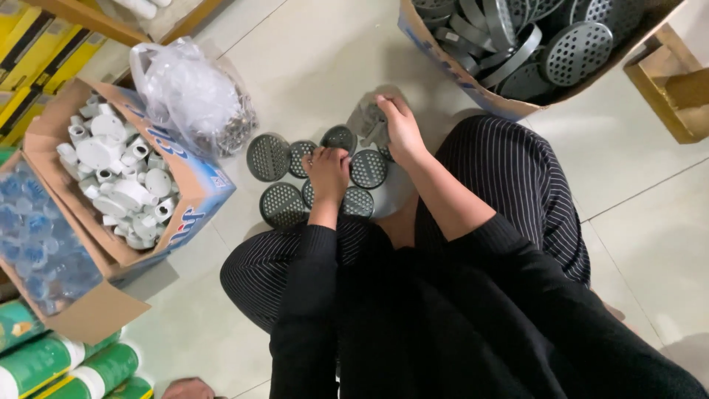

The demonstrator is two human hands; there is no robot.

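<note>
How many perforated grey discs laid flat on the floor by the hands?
7 visible: back row of three; one between the hands; front three. The left hand and right hand may hide more.

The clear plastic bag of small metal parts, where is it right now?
In the head view, the clear plastic bag lies on the floor at upper left, leaning against the cardboard box of white plastic fittings, just left of the grey perforated discs by the left hand.
</note>
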